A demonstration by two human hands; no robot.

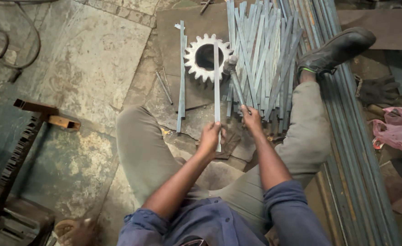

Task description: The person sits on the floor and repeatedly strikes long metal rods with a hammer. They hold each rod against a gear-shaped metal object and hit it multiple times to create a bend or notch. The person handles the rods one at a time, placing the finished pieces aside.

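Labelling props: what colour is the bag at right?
Pink bag, seen in the head view.

Landmark: toothed gear wheel (207, 56).

- Flat strip (217, 86) crossed the gear's bore; its lower part was hidden inside the left hand (209, 137).
- Right of the gear, hammer handle (237, 89) ended inside the right hand (252, 119); grip end not visible.
- Further right, pile of flat strips (260, 54) ran out past the top edge; lengths unknown.
- Far right of the gear, long bars (360, 150) were cut off by the bottom edge.
- Far left and above, cable (10, 48) was cropped at the frame corner.
- Lower left, a foot (75, 231) was blurred and partly cropped.
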